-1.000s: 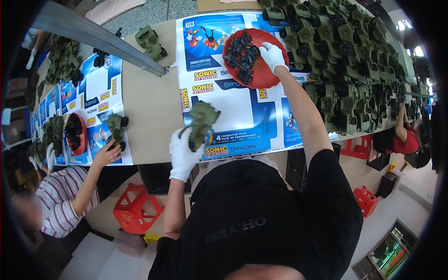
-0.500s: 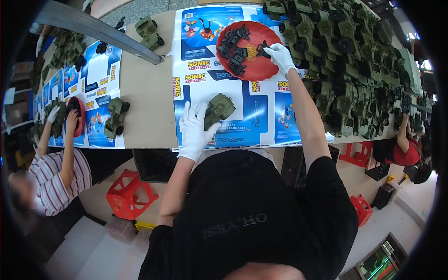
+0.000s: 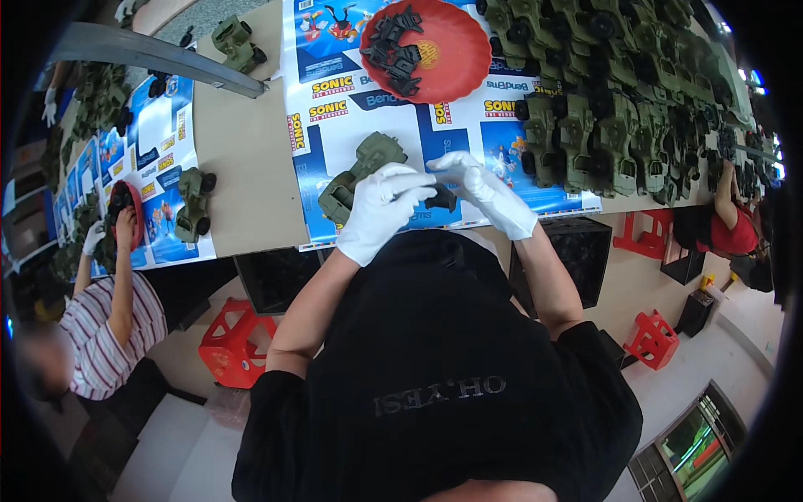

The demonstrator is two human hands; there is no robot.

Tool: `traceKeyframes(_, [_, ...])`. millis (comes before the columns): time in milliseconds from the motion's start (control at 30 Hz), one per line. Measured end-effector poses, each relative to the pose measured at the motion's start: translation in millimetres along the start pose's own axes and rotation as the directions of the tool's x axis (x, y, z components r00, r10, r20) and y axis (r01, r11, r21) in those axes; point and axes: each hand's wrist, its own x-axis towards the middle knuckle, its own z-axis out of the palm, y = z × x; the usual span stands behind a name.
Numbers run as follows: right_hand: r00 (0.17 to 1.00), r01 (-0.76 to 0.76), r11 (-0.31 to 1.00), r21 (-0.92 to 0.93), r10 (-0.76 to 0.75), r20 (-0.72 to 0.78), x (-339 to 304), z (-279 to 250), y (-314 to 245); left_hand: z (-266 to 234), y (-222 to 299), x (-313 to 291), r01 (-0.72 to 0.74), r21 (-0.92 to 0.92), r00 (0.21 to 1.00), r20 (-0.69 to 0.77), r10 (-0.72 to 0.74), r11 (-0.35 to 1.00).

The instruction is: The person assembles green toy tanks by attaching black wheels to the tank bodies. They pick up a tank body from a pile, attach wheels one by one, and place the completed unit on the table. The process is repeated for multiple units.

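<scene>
Both my hands wear white gloves and meet over the printed sheet near the table's front edge. A small black plastic part (image 3: 441, 198) shows just under my fingertips. My right hand (image 3: 488, 191) is closed on it from the right. My left hand (image 3: 386, 211) comes in from the left, its fingers bent together against the part; their tips partly hide it. Behind my left hand, a green toy vehicle (image 3: 378, 151) lies tilted on the sheet, partly covered by the glove. Farther off, a red scalloped bowl (image 3: 460, 63) holds several black plastic parts (image 3: 395, 57).
Rows of green toy vehicles (image 3: 577, 138) fill the right of the table. A metal bar (image 3: 159, 54) crosses at the upper left, near another green vehicle (image 3: 237, 43). A co-worker in a striped shirt (image 3: 117, 326) works at the left. Red stools (image 3: 234, 343) stand below the table.
My right hand has come back from the red bowl with a black part and joined my left hand. The left hand has moved right, and the green vehicle has shifted and turned.
</scene>
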Motion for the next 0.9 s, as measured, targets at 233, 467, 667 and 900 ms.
traceKeyframes(233, [0.966,-0.259,0.949,-0.178,0.249,-0.074,27,15,30,-7,-2,-18,0.111,0.430,0.985,-0.165,-0.043,0.896])
traceKeyframes(467, [0.960,-0.142,0.940,0.311,0.208,-0.189,88,-42,52,-30,-53,39,0.394,0.823,0.886,-0.224,-0.405,0.408])
traceKeyframes(667, [0.949,-0.017,0.945,0.326,0.118,-0.293,75,-18,28,-50,-18,24,0.435,0.612,0.847,-0.031,-0.530,0.660])
traceKeyframes(900, [0.961,-0.035,0.992,0.124,0.068,-0.268,39,17,-13,-34,80,18,0.346,0.644,0.763,0.229,-0.604,0.682])
